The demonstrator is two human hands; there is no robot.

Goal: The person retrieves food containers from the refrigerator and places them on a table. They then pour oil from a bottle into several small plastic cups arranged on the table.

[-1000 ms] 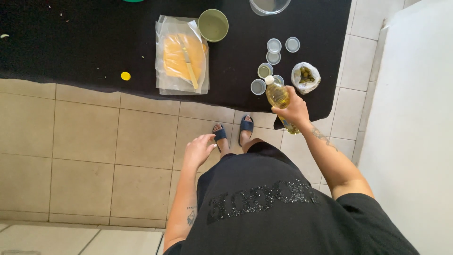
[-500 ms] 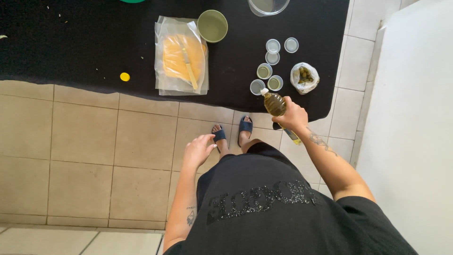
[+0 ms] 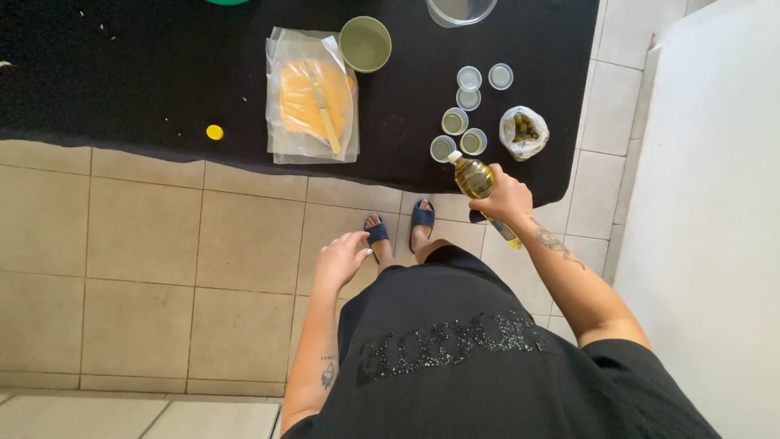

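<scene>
My right hand grips a clear bottle of yellow oil, tilted with its neck pointing at three small round cups on the black counter. The bottle mouth sits just beside the nearest cup. My left hand hangs at my side above the tiled floor, fingers loosely apart, holding nothing. A yellow bottle cap lies far to the left on the counter.
A yellow cutting board with a knife lies inside a clear bag. A green bowl, three clear lids, a bag of green olives and a clear container stand nearby. A white wall rises to the right.
My right hand has tipped the oil bottle down and forward, bringing its mouth close to the small cups. My left hand stays at my side.
</scene>
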